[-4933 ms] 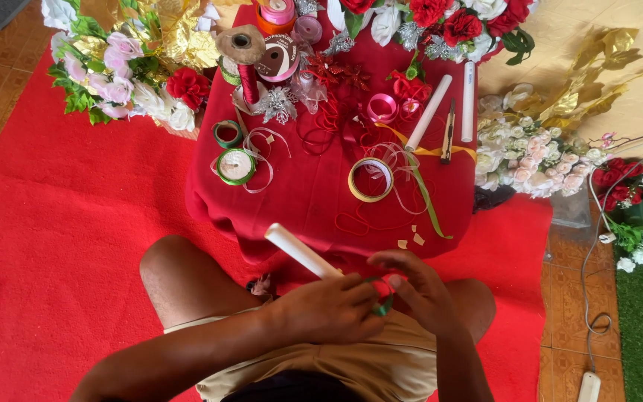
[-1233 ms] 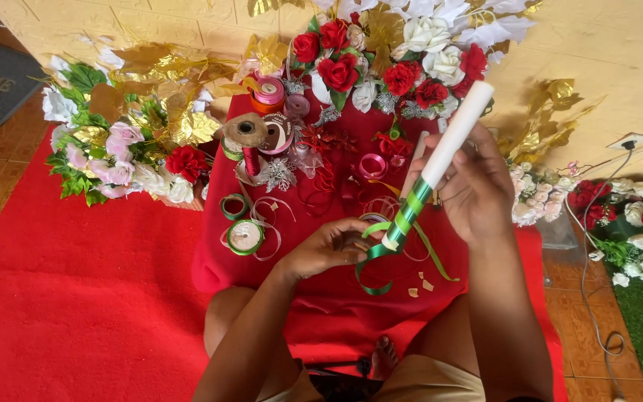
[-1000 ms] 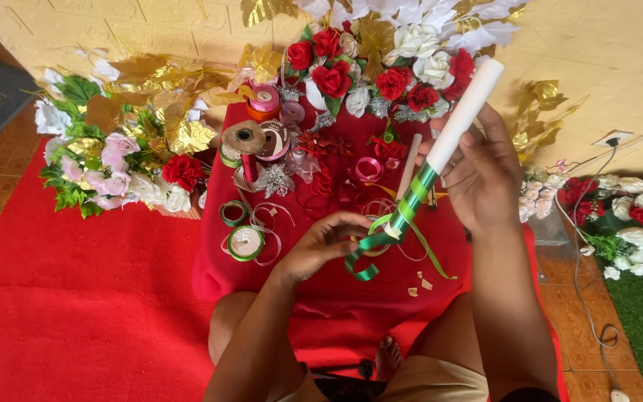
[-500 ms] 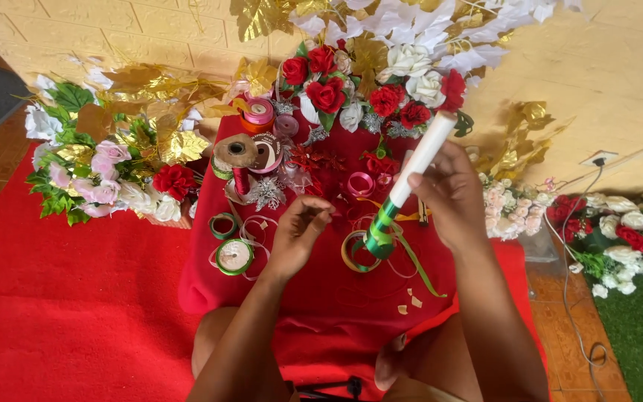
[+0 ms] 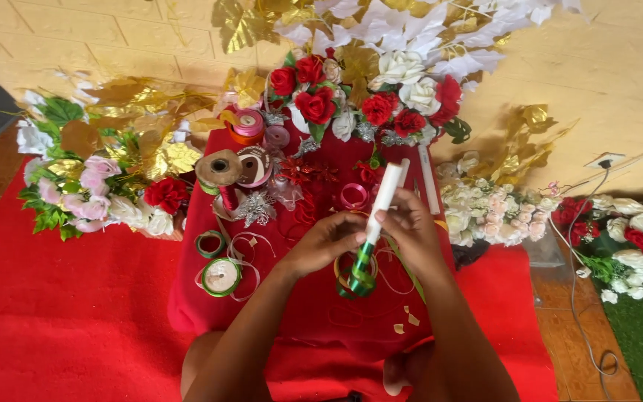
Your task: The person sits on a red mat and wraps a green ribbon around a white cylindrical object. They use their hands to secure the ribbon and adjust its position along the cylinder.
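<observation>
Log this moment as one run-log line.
left hand: pinching white tube | right hand: gripping tube | green ribbon: wrapped on tube's lower end | below: red table

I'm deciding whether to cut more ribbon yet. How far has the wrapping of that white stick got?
Done: the stick's lower end is covered in green ribbon.
In hand: the right hand holds the stick tilted over the red cloth, while the left hand pinches it just above the green part.
Left: the upper part is bare white. More ribbon rolls lie on the cloth.
</observation>
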